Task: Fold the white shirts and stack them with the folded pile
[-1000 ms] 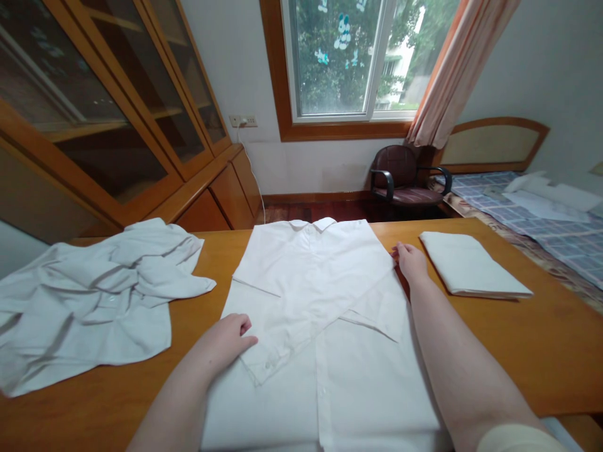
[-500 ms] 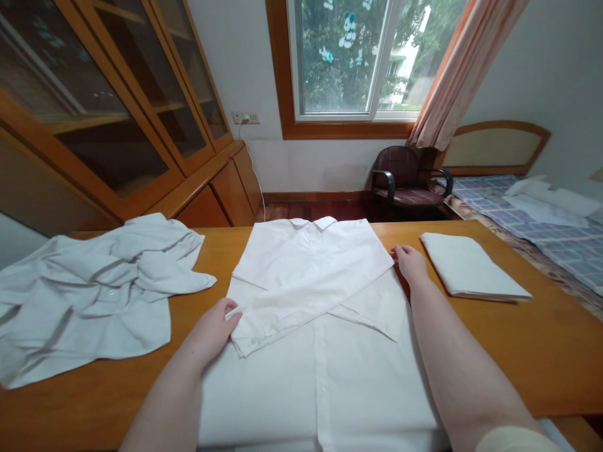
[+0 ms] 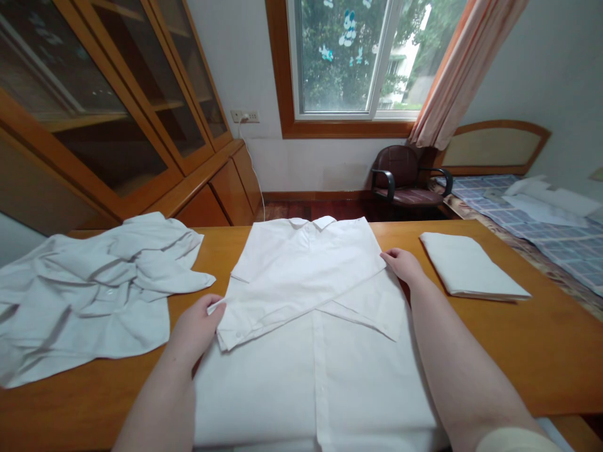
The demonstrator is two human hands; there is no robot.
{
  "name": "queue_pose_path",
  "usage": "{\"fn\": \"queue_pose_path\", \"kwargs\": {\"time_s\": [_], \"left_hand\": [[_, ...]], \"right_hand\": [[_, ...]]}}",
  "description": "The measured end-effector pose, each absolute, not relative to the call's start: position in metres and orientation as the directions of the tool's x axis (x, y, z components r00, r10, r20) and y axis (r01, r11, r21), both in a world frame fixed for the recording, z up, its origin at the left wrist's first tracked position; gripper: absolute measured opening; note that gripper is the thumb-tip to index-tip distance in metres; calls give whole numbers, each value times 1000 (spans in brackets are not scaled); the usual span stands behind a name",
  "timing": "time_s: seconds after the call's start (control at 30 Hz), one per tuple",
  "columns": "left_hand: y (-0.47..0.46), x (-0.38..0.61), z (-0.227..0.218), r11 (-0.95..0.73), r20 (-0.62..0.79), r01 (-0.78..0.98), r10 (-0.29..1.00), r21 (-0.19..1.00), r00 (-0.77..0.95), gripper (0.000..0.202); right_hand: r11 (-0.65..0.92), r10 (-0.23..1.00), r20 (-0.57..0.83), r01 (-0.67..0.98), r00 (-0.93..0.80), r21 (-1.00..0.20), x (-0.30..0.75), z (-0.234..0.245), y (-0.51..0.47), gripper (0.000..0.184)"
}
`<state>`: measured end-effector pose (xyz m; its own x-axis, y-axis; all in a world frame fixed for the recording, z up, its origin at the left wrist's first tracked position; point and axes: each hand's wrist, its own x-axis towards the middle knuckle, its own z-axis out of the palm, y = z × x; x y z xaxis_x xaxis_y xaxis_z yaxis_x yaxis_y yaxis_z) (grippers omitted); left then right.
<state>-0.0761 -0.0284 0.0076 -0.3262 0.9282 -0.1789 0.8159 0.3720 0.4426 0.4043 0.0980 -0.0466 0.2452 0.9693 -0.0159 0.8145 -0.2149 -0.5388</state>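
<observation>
A white shirt (image 3: 311, 351) lies flat on the wooden table (image 3: 541, 339) in front of me, collar at the far side. One sleeve is folded across its body. My left hand (image 3: 195, 323) is closed on that sleeve's cuff end at the shirt's left edge. My right hand (image 3: 400, 263) rests at the shirt's right shoulder fold, fingers curled on the cloth where the sleeve starts.
A crumpled pale grey shirt (image 3: 94, 289) lies on the table's left. A folded white cloth (image 3: 468, 273) sits at the right. Beyond the table are a cabinet (image 3: 117, 113), a dark chair (image 3: 405, 179), a window and a bed (image 3: 541, 220).
My left hand has taken hold of the sleeve's cuff and drawn it to the left and a little farther from me. My right hand shifted slightly left along the shoulder fold.
</observation>
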Motion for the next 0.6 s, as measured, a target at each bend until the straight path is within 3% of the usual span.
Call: {"fn": "queue_pose_path", "kwargs": {"time_s": [0.13,0.23,0.37,0.5,0.6], "left_hand": [[-28,-77,5,369,-298,887,911,279,-285,35],[-26,-74,-2,384,-311,905,896,182,-317,42],[-24,-71,-7,362,-268,908,915,209,-303,42],[-22,-69,-10,347,-210,910,930,228,-302,34],[-21,-69,-13,336,-163,902,940,271,-301,32]], "right_hand": [[-225,966,11,861,258,-456,403,-49,99,29],[-237,964,-5,853,265,-466,401,-45,97,36],[-244,967,-62,826,247,-509,398,-40,93,38],[-255,965,-58,851,257,-459,397,-41,95,23],[-249,965,-28,875,262,-416,398,-43,98,26]]}}
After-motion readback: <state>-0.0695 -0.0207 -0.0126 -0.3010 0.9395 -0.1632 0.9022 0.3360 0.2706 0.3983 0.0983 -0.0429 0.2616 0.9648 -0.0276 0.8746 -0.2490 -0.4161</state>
